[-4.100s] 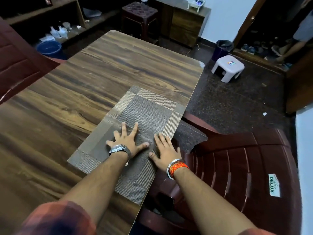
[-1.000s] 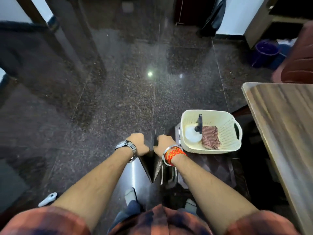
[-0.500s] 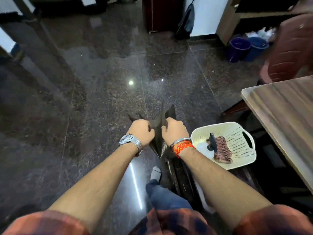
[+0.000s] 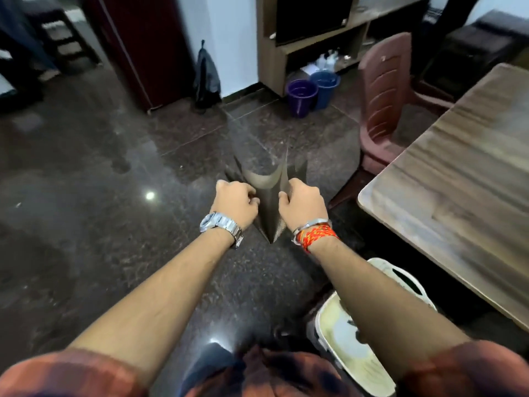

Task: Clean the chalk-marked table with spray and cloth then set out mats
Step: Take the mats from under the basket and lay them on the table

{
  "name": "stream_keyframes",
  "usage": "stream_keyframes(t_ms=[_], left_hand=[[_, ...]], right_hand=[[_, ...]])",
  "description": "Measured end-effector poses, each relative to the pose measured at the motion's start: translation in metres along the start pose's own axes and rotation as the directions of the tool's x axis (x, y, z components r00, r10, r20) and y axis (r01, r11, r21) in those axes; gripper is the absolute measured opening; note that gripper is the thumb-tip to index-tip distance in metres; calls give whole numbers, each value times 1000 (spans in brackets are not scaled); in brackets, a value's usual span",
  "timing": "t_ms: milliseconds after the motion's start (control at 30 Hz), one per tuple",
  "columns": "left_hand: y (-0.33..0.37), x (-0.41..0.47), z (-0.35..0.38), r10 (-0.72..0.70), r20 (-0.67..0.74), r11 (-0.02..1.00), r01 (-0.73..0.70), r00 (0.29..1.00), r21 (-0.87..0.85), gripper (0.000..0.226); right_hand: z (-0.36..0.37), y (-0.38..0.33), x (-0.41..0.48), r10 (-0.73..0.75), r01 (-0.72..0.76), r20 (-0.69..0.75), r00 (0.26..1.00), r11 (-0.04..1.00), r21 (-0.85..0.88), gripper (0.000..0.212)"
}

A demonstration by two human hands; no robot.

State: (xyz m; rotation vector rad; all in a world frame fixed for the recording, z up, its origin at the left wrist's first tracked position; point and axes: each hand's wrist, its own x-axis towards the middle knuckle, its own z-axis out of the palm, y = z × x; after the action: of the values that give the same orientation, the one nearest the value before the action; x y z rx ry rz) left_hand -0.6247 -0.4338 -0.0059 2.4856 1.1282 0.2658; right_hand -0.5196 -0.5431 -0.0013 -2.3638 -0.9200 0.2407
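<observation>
Left hand (image 4: 236, 200): closed into a fist, fingers curled round the left edge of a set of mats (image 4: 269, 196). Knuckles face up. A steel link wristwatch (image 4: 221, 224) sits on the wrist.

Right hand (image 4: 303, 200): also closed, gripping the right edge of the same mats. The wrist carries a metal bangle and a red-orange braided thread (image 4: 315, 234).

Mats: thin, flexible sheets, dark grey with a fine woven texture. How many cannot be counted. They are pinched together between the two hands, so the sheets bow and their upper corners fan out in sharp points. The lower corner hangs as a point between the wrists. They are held in the air over the floor, left of the bench and not touching it.

Bench (image 4: 463, 181): wood-grain top in brown streaks, with a pale rounded corner nearest the hands.

Floor (image 4: 100, 181): dark speckled stone, polished, with bright light spots reflected in it.

Basket (image 4: 369, 371): cream plastic with a perforated wall and a slot handle, low beside the bench and partly behind the right forearm. Contents too blurred to name.

Background: a maroon moulded plastic chair (image 4: 383, 96) with a slatted back stands beyond the bench. A purple bucket (image 4: 302, 96) and a blue bucket (image 4: 325, 84) stand side by side against a wooden shelf unit (image 4: 274, 58).

Both sleeves are rust-and-dark plaid, pushed up.
</observation>
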Motion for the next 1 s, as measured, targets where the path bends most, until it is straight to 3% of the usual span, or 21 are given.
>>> stream_keyframes(t_ms=[267, 433, 533, 633, 767, 900, 1000], left_hand=[[45, 165, 22, 315, 167, 947, -297, 934, -125, 23], [95, 239, 41, 535, 228, 844, -500, 813, -197, 24], [140, 269, 54, 683, 180, 725, -630, 708, -277, 25], [183, 287, 71, 735, 155, 659, -640, 660, -396, 16], [244, 321, 106, 780, 136, 579, -621, 611, -529, 14], [310, 353, 131, 795, 91, 542, -636, 600, -549, 15], [356, 378, 148, 771, 86, 550, -592, 632, -589, 17]], right_hand=[[-8, 30, 110, 273, -275, -251, 929, 961, 28, 21], [-39, 57, 149, 452, -459, -424, 785, 884, 91, 20], [-67, 87, 165, 548, -552, -499, 671, 819, 157, 20], [-97, 125, 179, 573, -597, -556, 602, 785, 164, 20], [-139, 187, 202, 597, -631, -554, 580, 760, 159, 23], [-180, 240, 218, 625, -613, -558, 546, 752, 243, 22], [-209, 276, 229, 653, -616, -548, 523, 734, 287, 23]])
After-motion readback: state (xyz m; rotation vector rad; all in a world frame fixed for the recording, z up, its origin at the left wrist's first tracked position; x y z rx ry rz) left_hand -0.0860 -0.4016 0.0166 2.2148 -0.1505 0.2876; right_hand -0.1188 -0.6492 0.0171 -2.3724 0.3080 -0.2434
